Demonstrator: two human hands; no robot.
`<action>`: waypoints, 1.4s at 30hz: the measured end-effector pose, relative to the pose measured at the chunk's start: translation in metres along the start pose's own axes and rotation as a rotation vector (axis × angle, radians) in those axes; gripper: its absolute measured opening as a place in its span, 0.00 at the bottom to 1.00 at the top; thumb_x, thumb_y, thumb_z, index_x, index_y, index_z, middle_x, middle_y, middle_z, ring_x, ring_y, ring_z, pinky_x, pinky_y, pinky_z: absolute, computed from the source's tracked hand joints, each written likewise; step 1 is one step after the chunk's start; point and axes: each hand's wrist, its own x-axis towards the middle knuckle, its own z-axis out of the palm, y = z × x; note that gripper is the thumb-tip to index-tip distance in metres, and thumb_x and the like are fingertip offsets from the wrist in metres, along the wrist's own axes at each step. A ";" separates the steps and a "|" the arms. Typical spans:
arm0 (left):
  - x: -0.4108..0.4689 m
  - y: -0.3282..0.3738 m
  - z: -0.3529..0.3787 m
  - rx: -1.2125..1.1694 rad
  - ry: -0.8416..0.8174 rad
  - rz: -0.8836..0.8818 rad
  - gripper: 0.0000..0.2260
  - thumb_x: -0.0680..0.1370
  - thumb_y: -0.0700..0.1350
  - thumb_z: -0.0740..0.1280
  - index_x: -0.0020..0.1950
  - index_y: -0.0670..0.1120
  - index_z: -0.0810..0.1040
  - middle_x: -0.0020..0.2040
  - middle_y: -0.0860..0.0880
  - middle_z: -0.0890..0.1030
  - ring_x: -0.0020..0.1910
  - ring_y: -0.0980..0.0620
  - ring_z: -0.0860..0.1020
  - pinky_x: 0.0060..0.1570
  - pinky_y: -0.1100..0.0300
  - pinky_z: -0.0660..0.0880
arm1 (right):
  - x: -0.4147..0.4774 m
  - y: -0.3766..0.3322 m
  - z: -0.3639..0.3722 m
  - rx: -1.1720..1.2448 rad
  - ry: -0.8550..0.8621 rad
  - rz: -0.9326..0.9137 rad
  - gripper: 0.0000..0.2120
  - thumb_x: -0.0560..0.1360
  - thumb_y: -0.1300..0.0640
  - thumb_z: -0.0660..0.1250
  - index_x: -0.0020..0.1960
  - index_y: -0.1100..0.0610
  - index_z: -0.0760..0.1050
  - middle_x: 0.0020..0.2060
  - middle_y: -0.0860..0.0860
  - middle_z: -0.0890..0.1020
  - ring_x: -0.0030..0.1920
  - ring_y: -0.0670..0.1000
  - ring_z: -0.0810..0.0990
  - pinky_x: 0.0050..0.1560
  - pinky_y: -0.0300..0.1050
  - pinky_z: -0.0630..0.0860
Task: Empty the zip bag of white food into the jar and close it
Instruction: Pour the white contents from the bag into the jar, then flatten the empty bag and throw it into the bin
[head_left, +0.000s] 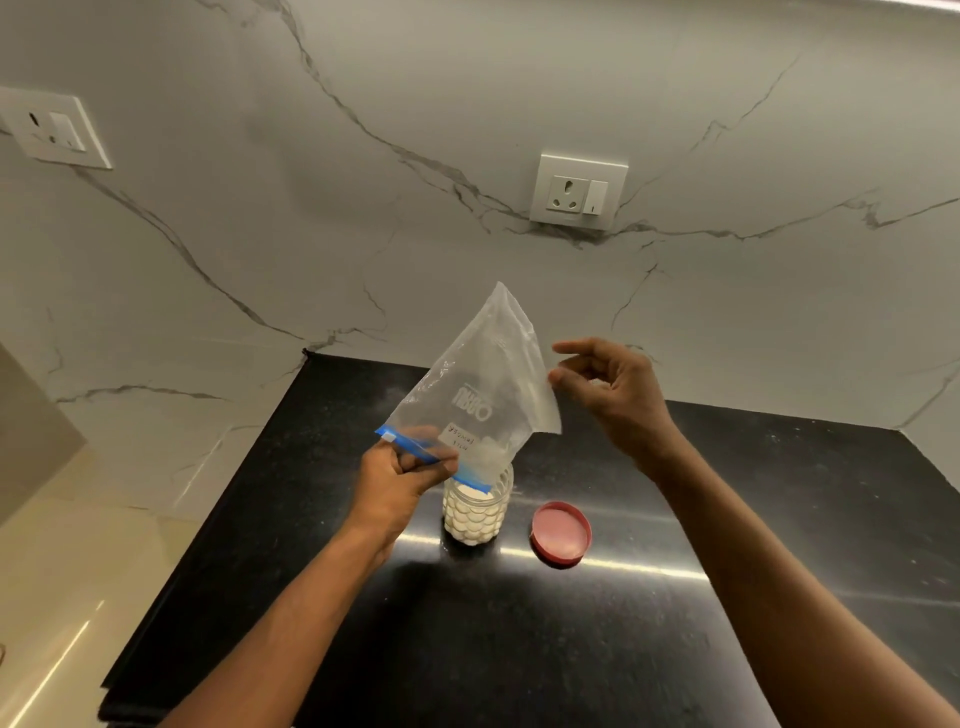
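Left hand pinches the zip bag by its blue zip edge, mouth down over the jar; right hand hovers loosely curled beside it, holding nothing.
I judge leftover white food could spill past the rim if the bag slips sideways; red lid waits near the jar on the black counter, marble wall behind.

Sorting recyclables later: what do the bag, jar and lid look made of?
Bag: thin clear plastic film; it creases and shows through. Jar: clear, bumpy-patterned, glass or hard plastic, cannot tell. Lid: red, matte, likely plastic.
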 end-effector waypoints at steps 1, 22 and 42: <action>0.000 0.000 0.000 0.005 -0.005 0.008 0.17 0.74 0.32 0.76 0.59 0.46 0.81 0.49 0.52 0.90 0.52 0.57 0.87 0.44 0.69 0.82 | -0.002 0.004 0.001 -0.018 -0.055 0.018 0.20 0.78 0.56 0.75 0.68 0.58 0.78 0.52 0.52 0.86 0.52 0.47 0.86 0.57 0.48 0.84; -0.010 0.050 0.017 0.287 -0.160 0.333 0.14 0.78 0.44 0.74 0.63 0.49 0.83 0.52 0.56 0.87 0.54 0.58 0.86 0.52 0.66 0.82 | -0.015 -0.066 0.000 -0.516 0.152 -0.516 0.33 0.72 0.49 0.78 0.74 0.49 0.71 0.79 0.56 0.65 0.78 0.59 0.66 0.72 0.60 0.70; -0.018 0.143 0.050 0.576 -0.102 0.717 0.17 0.76 0.58 0.70 0.61 0.52 0.86 0.57 0.52 0.83 0.60 0.51 0.79 0.60 0.41 0.77 | -0.019 -0.072 0.010 0.104 0.151 -0.241 0.05 0.75 0.64 0.77 0.51 0.60 0.88 0.44 0.49 0.89 0.46 0.44 0.87 0.49 0.36 0.81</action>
